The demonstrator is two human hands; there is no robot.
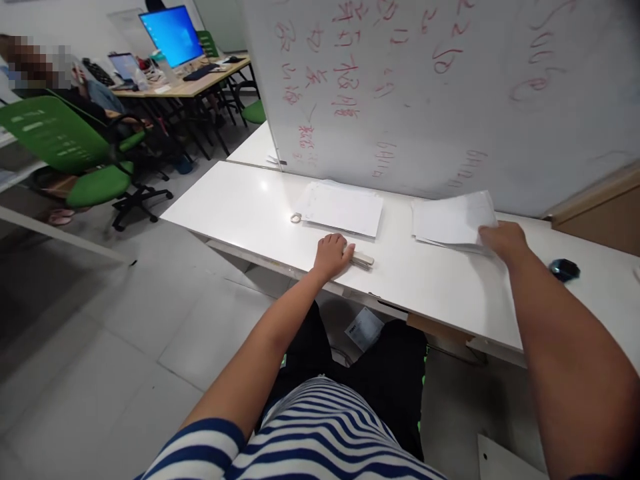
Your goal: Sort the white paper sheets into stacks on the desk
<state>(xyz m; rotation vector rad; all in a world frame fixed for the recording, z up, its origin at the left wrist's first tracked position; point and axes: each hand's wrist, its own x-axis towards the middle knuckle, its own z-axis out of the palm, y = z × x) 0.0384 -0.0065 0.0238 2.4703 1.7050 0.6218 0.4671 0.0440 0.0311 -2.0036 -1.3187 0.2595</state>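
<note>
My left hand (334, 256) is closed around a pale stapler (362, 259), which lies close to the front edge of the white desk (225, 200). Further right, my right hand (504, 240) pinches the right end of some white paper sheets (453, 217), lifting that side a little off the lower sheets. Between the hands and further back lies a stack of white paper (345, 208), its edges slightly uneven. A small pale ring-shaped object (296, 218) sits at that stack's left corner; its kind is unclear.
A whiteboard (420, 100) with red handwriting stands along the desk's back. At the right lies a dark, shiny, mouse-like object (564, 269), with a brown cardboard panel (600, 207) behind. A person (90, 100) sits on a green chair (55, 133) at the far left, near a lit monitor (171, 35).
</note>
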